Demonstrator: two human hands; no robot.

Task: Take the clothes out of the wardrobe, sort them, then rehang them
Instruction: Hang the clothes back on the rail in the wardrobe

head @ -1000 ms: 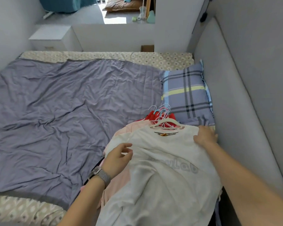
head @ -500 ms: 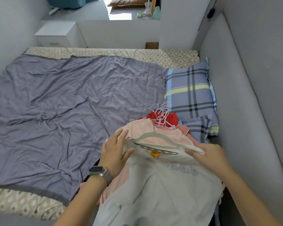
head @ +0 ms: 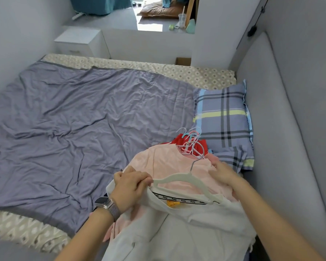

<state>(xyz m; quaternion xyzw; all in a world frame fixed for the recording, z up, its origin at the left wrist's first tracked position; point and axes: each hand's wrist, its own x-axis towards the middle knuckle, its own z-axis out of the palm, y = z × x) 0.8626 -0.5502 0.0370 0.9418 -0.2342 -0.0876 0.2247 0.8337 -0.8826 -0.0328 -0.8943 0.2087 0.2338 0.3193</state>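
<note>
Both hands are down on the pile of clothes at the near right corner of the bed. On top lies a white T-shirt, its collar facing away from the person, with a black printed band and a small orange tag showing inside the neck. The left hand, with a watch on its wrist, has its grip curled tight around the left shoulder of the white T-shirt, bunching the cloth, knuckles up. The white hanger is partly out of the collar: its left arm shows bare just beside the left hand's fingers, its right arm still runs into the neck opening, and its metal hook rises up and away over the pile. The right hand sits on the far right side of the pile near the hanger's right shoulder; its fingers are bent downward, but whether they are pinching the hanger or the cloth cannot be told from here.

Under the white T-shirt lies a pink shirt, spread flat, and beyond that a red garment with a cluster of pink, blue and white hanger hooks pointing toward the plaid pillow. The pillow lies against the padded grey headboard on the right. A wrinkled purple-grey blanket covers most of the bed, with a patterned beige sheet showing at the far edge. A white nightstand stands past the bed.
</note>
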